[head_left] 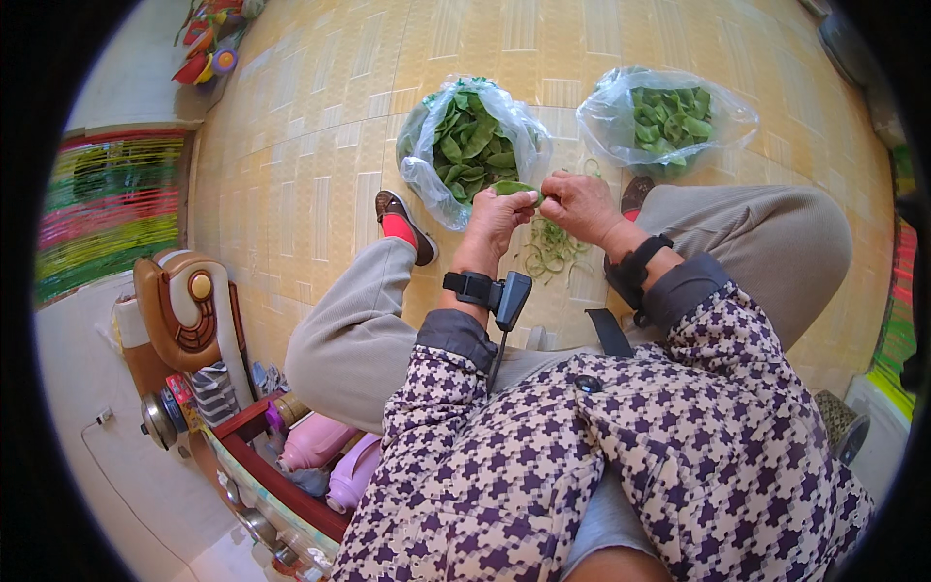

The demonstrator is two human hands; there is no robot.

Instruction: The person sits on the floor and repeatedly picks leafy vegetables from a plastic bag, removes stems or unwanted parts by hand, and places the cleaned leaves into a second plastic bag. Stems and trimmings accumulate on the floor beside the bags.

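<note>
Between the fingers of my left hand (500, 216) is a flat green bean pod (513, 188). My right hand (580, 206) pinches at the pod's right end, its fingertips against those of the left; the exact contact is hidden. Just beyond my left hand stands a clear plastic bag (416, 161), its mouth wide, full of flat green bean pods (473, 138). A second clear plastic bag (604, 120), past my right hand, holds more green pods (673, 120). Below my hands, thin green bean strings (556, 251) lie in a loose heap on the tiled floor.
My knees (349, 327) frame the floor (305, 182) on both sides. At the left stand a brown and white padded armrest (182, 305) and a dark red wooden frame (291, 480) beside pink and lilac vacuum flasks (316, 440). Colourful toys (211, 62) lie by the far left wall.
</note>
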